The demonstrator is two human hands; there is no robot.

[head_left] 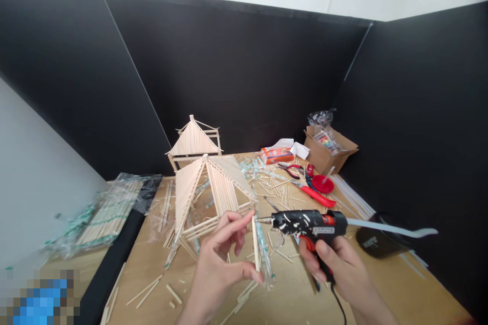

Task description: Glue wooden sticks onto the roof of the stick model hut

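Glue gun nozzle meets a wooden stick held upright over the table.

The left hand (223,264) pinches a thin wooden stick (255,244) between thumb and fingers, keeping it nearly vertical just in front of the nearer stick house (209,188). The right hand (337,264) grips the handle of the black glue gun (310,223), and its metal tip touches the upper end of the stick. Loose sticks (274,188) lie scattered on the wooden table (381,284).
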